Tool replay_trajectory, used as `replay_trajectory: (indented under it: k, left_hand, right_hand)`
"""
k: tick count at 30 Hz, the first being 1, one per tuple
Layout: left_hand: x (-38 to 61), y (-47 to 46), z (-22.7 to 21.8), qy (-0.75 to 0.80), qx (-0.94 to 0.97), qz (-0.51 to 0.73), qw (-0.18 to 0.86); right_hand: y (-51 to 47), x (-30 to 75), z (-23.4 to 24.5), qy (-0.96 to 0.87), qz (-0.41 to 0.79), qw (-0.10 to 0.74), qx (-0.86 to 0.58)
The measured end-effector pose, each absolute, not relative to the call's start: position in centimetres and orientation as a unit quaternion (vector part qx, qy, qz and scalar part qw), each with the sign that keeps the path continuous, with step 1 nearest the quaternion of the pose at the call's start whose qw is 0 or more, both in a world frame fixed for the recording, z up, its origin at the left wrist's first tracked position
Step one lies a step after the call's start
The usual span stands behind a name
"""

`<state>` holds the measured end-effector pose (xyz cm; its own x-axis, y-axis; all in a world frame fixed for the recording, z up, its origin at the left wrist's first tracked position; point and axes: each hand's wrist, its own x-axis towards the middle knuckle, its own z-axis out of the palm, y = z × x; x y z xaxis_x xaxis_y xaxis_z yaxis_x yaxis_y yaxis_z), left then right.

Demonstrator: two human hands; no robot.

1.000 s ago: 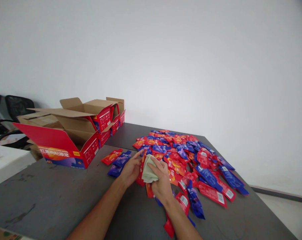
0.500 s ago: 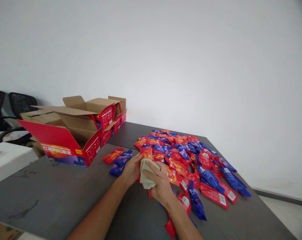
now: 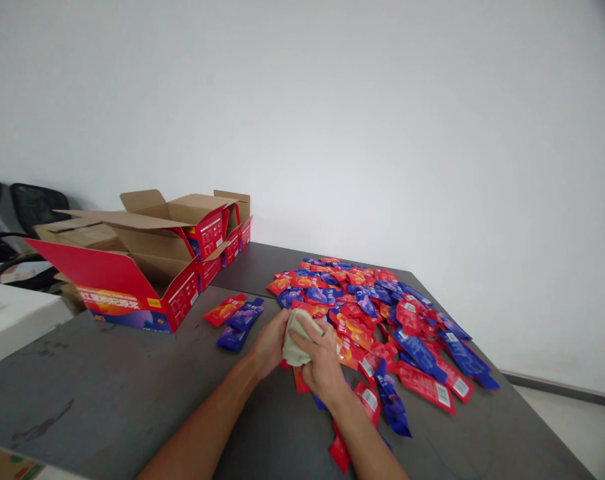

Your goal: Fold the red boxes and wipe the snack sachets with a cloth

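Note:
Over the near edge of the pile, my right hand [image 3: 323, 360] is closed on a pale grey-green cloth [image 3: 295, 343]. It presses the cloth against a red pouch [image 3: 285, 365] in my left hand [image 3: 271, 345], whose fingers are closed at its left side. Most of this pouch is hidden behind the cloth; only a bit of red shows below it. Beyond and to the right spreads a heap of red-orange and blue-purple spouted pouches [image 3: 355, 325]. Left of my left hand lie an orange-red pouch [image 3: 225, 310] and two blue ones [image 3: 245, 315], side by side.
Open red cartons [image 3: 119, 301] with brown flaps stand along the table's left side and back. A white box [image 3: 22, 317] sits at the far left, with black chairs [image 3: 39, 207] behind. The dark table [image 3: 147, 380] meets a white wall.
The cloth has moved up over the front of the held pouch and now covers the top that showed before. The separate pouches at the left lie as they were. The view has shifted slightly.

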<state>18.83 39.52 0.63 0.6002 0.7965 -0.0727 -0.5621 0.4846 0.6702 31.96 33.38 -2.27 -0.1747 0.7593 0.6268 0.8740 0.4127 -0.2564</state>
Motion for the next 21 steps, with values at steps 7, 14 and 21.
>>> replay_trajectory:
  k: [7,14,21]
  left_hand:
    - [17.5,42.1,-1.5,0.290,0.422,0.522,0.682]
    - [13.2,45.2,-2.1,0.545,0.643,0.496,0.208]
    - [13.3,44.4,-2.7,0.644,0.677,0.355,-0.003]
  right_hand:
    - [32.9,31.0,-2.0,-0.760,-0.060,0.348,-0.545]
    - [34.1,34.0,-2.6,-0.622,-0.127,0.408,-0.657]
    - [34.1,34.5,-2.7,-0.614,-0.123,0.407,-0.666]
